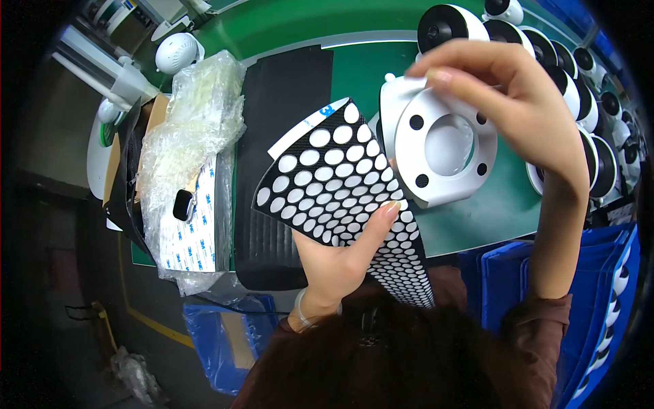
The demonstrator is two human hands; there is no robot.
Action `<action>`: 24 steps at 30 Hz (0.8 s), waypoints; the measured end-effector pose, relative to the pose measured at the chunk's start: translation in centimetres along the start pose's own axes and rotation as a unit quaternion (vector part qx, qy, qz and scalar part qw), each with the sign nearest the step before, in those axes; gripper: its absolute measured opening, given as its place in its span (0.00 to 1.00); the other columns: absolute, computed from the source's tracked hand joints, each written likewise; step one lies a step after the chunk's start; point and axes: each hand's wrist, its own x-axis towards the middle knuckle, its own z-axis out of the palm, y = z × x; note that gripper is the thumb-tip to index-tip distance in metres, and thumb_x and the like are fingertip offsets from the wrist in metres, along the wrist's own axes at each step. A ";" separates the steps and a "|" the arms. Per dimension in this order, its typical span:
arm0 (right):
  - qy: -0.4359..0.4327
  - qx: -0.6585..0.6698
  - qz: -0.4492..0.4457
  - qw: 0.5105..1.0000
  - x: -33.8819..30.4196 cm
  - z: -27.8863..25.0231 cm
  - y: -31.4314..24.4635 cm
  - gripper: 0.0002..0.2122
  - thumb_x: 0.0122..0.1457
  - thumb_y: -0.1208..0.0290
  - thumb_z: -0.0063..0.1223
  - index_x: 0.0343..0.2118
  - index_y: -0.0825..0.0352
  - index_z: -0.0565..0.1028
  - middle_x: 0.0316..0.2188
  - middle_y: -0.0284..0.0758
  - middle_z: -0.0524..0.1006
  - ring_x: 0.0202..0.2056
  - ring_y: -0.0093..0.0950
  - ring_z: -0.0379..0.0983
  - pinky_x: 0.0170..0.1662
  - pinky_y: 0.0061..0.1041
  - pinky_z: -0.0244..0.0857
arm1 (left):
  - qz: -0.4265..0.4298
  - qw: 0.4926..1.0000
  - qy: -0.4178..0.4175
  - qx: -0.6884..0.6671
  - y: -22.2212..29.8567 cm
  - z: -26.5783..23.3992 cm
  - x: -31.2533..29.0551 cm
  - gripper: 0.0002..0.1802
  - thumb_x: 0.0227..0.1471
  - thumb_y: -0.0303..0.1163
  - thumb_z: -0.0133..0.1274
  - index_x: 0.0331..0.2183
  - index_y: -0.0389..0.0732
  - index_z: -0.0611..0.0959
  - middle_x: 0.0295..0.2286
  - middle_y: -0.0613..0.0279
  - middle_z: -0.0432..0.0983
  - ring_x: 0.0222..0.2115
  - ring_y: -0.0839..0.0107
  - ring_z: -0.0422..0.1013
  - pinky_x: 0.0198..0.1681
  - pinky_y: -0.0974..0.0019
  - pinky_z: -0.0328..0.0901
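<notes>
My left hand [340,262] grips a curved black sheet covered in rows of round white pads [334,170], thumb on top and the other fingers hidden beneath. The sheet's near end hangs down toward my body. To its right lies a white plastic housing [443,184] with a large round opening and several black round spots on its rim. My right hand [504,95] is over the housing's far edge, thumb and forefinger brought together in a pinch. Whatever sits between those fingertips is too blurred and small to name.
A black mat [279,82] lies on the green table, left of the housing. Beside it, bubble wrap [197,116] and a smartwatch [183,204] rest on white printed sheets [191,245]. Several white-and-black round units [446,27] crowd the right. Blue bins [518,279] stand at the near right.
</notes>
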 end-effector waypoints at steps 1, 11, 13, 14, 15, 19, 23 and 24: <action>-0.025 -0.021 0.000 0.999 0.2 0.3 -0.4 0.06 0.47 0.73 0.49 0.26 0.72 0.73 0.21 0.32 0.72 0.26 0.17 0.68 0.33 0.13 0.60 | 0.020 1.000 0.006 -0.007 -0.1 0.0 0.1 0.19 0.35 0.15 0.53 0.35 0.29 0.70 0.30 0.57 0.71 0.30 0.76 0.69 0.34 0.76 0.64; -0.163 0.116 0.155 0.967 7.8 -1.8 1.5 0.09 0.45 0.71 0.50 0.24 0.74 0.72 0.14 0.32 0.71 0.14 0.13 0.64 0.15 0.07 0.53 | -0.012 0.985 0.165 0.049 1.5 -5.6 -0.1 0.32 0.33 0.12 0.50 0.44 0.25 0.59 0.37 0.47 0.65 0.38 0.61 0.66 0.39 0.69 0.63; -0.186 0.134 0.133 0.964 12.1 -1.8 2.5 0.09 0.43 0.72 0.51 0.24 0.75 0.72 0.15 0.33 0.72 0.15 0.15 0.65 0.17 0.09 0.56 | -0.024 0.978 0.203 0.031 0.9 -6.8 0.2 0.32 0.33 0.12 0.50 0.45 0.26 0.59 0.37 0.48 0.65 0.40 0.62 0.65 0.37 0.70 0.63; -0.152 0.138 0.119 0.971 13.6 -3.2 2.9 0.10 0.42 0.72 0.51 0.24 0.74 0.73 0.16 0.33 0.72 0.17 0.16 0.66 0.19 0.11 0.59 | -0.043 0.982 0.185 0.008 1.3 -6.4 0.3 0.33 0.33 0.12 0.50 0.45 0.27 0.58 0.37 0.49 0.65 0.39 0.61 0.65 0.37 0.71 0.63; -0.214 0.099 0.134 0.963 18.3 -5.7 6.9 0.18 0.42 0.66 0.53 0.36 0.65 0.65 0.30 0.37 0.67 0.25 0.27 0.67 0.32 0.21 0.58 | -0.043 0.984 0.173 -0.021 1.4 -5.7 0.3 0.34 0.33 0.12 0.49 0.46 0.28 0.57 0.37 0.49 0.65 0.39 0.62 0.65 0.37 0.71 0.63; 0.054 -0.157 -0.041 0.985 22.9 1.9 4.1 0.10 0.40 0.69 0.52 0.25 0.68 0.75 0.19 0.36 0.74 0.23 0.27 0.71 0.29 0.23 0.64 | -0.067 0.978 0.196 -0.031 0.8 -7.0 0.1 0.33 0.32 0.11 0.49 0.45 0.29 0.58 0.37 0.49 0.65 0.39 0.63 0.66 0.36 0.71 0.64; 0.086 -0.401 -0.073 0.909 24.0 7.1 11.4 0.07 0.41 0.69 0.49 0.25 0.57 0.76 0.21 0.38 0.74 0.27 0.35 0.71 0.32 0.30 0.65 | -0.100 0.972 0.209 -0.037 0.7 -7.3 -0.6 0.33 0.31 0.11 0.50 0.44 0.28 0.59 0.34 0.49 0.66 0.37 0.62 0.67 0.36 0.70 0.65; 0.035 -0.460 -0.058 0.885 23.9 7.2 12.7 0.07 0.42 0.70 0.47 0.25 0.56 0.76 0.20 0.38 0.74 0.27 0.35 0.71 0.32 0.31 0.65 | -0.087 0.975 0.199 -0.038 0.3 -7.7 -0.7 0.33 0.31 0.11 0.50 0.43 0.28 0.59 0.34 0.50 0.66 0.36 0.62 0.67 0.36 0.69 0.65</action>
